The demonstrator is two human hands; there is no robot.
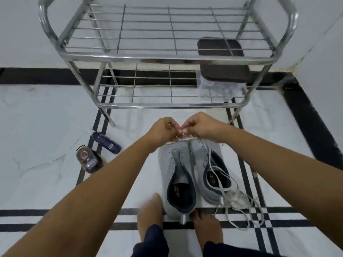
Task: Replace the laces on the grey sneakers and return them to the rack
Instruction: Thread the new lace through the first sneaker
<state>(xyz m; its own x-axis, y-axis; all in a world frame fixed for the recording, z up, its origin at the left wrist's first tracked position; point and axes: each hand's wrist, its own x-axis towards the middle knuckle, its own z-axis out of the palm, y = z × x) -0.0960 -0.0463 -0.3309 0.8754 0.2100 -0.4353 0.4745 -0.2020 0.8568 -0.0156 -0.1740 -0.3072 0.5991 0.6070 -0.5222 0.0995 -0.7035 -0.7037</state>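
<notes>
Both hands closed: left hand (164, 129) and right hand (199, 127) each pinched the white lace (185, 139) just above the toes of the grey sneakers (170, 158), which stood side by side on the floor (46, 127) at 6 o'clock from the steel rack (167, 58).

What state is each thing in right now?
Left sneaker: on floor, no lace.
Right sneaker: on floor, lace draped loosely over it.
Lace: pinched at the toes, rest loose on floor.
Left hand: pinching lace.
Right hand: pinching lace.
Rack: upright, no sneakers on it.
Tube: lying on floor.
</notes>
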